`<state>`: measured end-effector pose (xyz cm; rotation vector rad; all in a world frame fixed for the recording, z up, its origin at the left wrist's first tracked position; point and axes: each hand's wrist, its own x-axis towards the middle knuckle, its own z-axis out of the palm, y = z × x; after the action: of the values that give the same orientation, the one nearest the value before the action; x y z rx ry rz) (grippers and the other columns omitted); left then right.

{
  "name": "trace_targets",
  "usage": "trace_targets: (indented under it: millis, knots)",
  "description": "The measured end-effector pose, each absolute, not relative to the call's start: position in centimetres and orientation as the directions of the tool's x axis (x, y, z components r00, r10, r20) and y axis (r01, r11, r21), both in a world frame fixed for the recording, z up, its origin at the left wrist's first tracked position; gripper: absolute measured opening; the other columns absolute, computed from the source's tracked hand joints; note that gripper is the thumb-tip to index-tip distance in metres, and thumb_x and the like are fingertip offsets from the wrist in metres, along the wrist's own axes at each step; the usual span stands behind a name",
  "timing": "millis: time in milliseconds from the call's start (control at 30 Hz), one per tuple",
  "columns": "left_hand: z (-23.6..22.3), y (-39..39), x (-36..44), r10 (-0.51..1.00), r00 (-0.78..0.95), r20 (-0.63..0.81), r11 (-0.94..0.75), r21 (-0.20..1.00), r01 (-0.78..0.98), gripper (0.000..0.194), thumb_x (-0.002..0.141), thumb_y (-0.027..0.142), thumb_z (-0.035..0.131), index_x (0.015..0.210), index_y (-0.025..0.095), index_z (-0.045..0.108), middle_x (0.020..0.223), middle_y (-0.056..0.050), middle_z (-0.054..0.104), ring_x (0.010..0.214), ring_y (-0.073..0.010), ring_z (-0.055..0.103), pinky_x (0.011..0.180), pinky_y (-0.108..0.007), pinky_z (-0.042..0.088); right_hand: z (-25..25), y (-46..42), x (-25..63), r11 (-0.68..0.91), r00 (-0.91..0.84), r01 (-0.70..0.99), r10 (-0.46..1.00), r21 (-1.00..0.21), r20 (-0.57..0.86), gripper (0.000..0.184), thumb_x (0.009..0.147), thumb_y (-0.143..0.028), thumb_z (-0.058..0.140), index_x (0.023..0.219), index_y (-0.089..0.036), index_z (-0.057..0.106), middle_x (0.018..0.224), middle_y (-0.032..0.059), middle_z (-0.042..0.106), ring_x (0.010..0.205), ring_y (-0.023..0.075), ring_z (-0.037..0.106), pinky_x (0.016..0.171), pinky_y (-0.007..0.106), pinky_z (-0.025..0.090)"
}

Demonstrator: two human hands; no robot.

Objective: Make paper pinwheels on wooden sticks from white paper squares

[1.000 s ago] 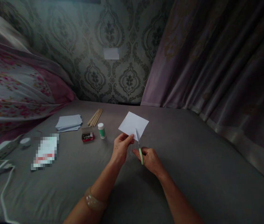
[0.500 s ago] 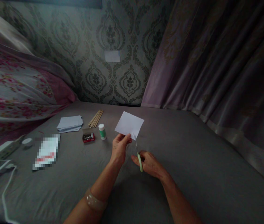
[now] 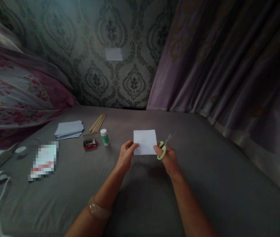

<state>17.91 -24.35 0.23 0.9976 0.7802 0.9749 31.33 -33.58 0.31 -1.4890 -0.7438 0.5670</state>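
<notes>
Both hands [image 3: 127,154] at paper [image 3: 145,141] edges

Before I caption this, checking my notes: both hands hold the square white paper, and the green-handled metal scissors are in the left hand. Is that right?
Not quite: the head view shows the green-handled metal scissors in the right hand, not the left hand. Both hands do hold the square white paper.

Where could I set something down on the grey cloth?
Bare grey cloth spans from the right hand to the purple curtain, and from the held white paper back toward the patterned wall. Crowded: the left, with stacked white sheets, thin wooden sticks, open red box, green-and-white bottle.
</notes>
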Motion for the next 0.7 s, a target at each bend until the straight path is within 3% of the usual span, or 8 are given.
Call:
trace_targets:
  millis: [133, 300, 533, 700]
  knots:
    - [1.0, -24.7, 17.9, 0.869, 0.483, -0.104, 0.303, 0.884, -0.355, 0.024, 0.060, 0.032, 0.076, 0.068, 0.014, 0.063, 0.065, -0.002, 0.062, 0.057, -0.0110, 0.054, 0.053, -0.021, 0.041, 0.3, -33.3, 31.0, 0.061, 0.678, 0.096, 0.727, -0.994, 0.110, 0.032, 0.061, -0.046, 0.066, 0.061, -0.019, 0.048, 0.053, -0.0064, 0.039, 0.050, 0.0083, 0.034, 0.048, 0.023, 0.030]
    - [2.9, -25.1, 18.7, 0.832, 0.551, -0.066, 0.371, 0.804, -0.465, 0.034, 0.057, 0.029, 0.082, 0.083, 0.012, 0.068, 0.083, -0.006, 0.068, 0.070, -0.0127, 0.061, 0.066, -0.024, 0.047, 2.3, -32.1, 29.9, 0.190, 0.719, 0.079, 0.669, -0.979, 0.188, 0.032, 0.064, -0.047, 0.064, 0.068, -0.019, 0.049, 0.056, -0.0059, 0.043, 0.052, 0.0083, 0.036, 0.050, 0.022, 0.032]
    - [6.9, -23.6, 20.2, 0.912, 0.409, 0.024, 0.224, 0.807, -0.546, 0.032, 0.049, 0.026, 0.083, 0.072, 0.013, 0.066, 0.070, -0.002, 0.066, 0.060, -0.0082, 0.056, 0.061, -0.021, 0.042, 6.5, -28.6, 29.4, 0.318, 0.731, 0.130, 0.609, -0.939, 0.307, 0.038, 0.065, -0.054, 0.062, 0.070, -0.019, 0.050, 0.060, -0.0048, 0.046, 0.055, 0.0092, 0.040, 0.053, 0.022, 0.035]
    - [9.2, -21.7, 19.8, 0.970, 0.229, 0.084, 0.080, 0.778, -0.623, 0.028, 0.049, 0.027, 0.080, 0.066, 0.015, 0.062, 0.064, 0.003, 0.060, 0.057, -0.0064, 0.052, 0.059, -0.020, 0.039, 8.8, -28.5, 29.9, 0.168, 0.497, 0.345, 0.802, -0.923, 0.332, 0.055, 0.078, -0.069, 0.042, 0.064, -0.018, 0.055, 0.059, -0.0016, 0.048, 0.059, 0.0126, 0.046, 0.056, 0.024, 0.036]
